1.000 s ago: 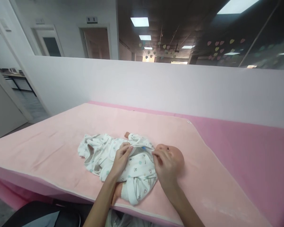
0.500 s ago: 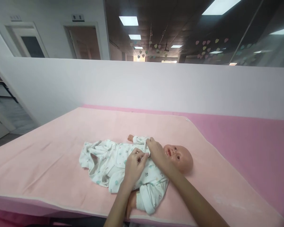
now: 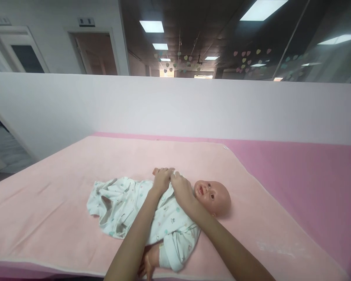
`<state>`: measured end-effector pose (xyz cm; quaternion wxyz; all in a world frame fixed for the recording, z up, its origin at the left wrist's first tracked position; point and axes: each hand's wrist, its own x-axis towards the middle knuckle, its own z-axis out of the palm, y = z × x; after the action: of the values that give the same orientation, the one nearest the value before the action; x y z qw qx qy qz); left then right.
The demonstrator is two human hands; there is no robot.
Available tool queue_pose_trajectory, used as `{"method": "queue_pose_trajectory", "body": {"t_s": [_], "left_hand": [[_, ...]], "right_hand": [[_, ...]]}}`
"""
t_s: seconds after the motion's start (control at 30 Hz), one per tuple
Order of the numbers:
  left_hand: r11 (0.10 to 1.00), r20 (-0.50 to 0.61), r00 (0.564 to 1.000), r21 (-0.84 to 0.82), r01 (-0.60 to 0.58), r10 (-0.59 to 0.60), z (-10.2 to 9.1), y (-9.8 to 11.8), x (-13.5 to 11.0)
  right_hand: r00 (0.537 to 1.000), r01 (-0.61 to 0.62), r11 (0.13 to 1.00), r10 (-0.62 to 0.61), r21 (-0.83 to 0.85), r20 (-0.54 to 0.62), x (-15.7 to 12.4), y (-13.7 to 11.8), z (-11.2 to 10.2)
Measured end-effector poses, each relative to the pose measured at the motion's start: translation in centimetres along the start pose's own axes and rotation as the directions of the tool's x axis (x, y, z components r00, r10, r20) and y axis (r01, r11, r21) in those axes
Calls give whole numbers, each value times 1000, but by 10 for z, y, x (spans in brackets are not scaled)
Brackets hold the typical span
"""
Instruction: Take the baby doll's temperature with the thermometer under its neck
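A baby doll [image 3: 215, 197] lies on its back with its head to the right, dressed in a white patterned baby romper [image 3: 175, 218]. My left hand [image 3: 163, 180] is closed on the cloth near the doll's far sleeve, just beside the small far hand [image 3: 155, 171]. Against it, my right hand [image 3: 181, 188] pinches the romper at the far side of the chest, near the neck. The fingertips of both hands almost meet, and the cloth between them is partly hidden. The doll's near hand [image 3: 148, 265] sticks out of its cuff below my left forearm.
A pale pink blanket [image 3: 61, 210] covers most of the bright pink surface [image 3: 295, 175] under the doll. Behind it stands a low white wall [image 3: 175, 105] with dark glass above. The romper's loose leg end [image 3: 101, 199] lies spread out to the left.
My left hand has moved from the middle of the chest up to the far sleeve. My right hand stays on the cloth near the neck. The view has shifted slightly.
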<state>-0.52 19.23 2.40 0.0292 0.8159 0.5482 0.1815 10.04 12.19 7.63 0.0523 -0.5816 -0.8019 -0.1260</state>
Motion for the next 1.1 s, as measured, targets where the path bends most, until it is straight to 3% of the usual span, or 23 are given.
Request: {"method": "queue_pose_trajectory", "body": {"t_s": [0.2,0.43,0.53,0.63,0.7,0.8,0.97,1.1], "left_hand": [[994,31,996,68,80,-82,-4,-1,-8],[987,13,993,109,118,-120,-8,5,-8],[990,8,994,92,111,-112,-11,8,-9],[989,55,989,61,135,-138,-13,8,-10],[984,94,980,51,169,-173,-13,7,-11],[978,122,971,46,203,-208,-14,6,-12],[984,128,976,-9,178,-175,-15,5,-16],[986,127,980,-42,160,-154,-14,4,-16]], "right_hand": [[997,81,997,-81,-6,17,8,-6,4],[951,307,951,-308,-21,-31,-51,19,-8],[939,341,933,-332,117,-88,-74,43,-18],[954,275,883,-202,380,-222,-82,77,-26],[972,173,801,-44,573,-233,-78,101,-24],[986,-5,613,134,790,-98,-69,129,-10],[988,-52,354,154,934,-3,-63,146,13],[969,-108,22,226,994,100,-61,153,32]]}}
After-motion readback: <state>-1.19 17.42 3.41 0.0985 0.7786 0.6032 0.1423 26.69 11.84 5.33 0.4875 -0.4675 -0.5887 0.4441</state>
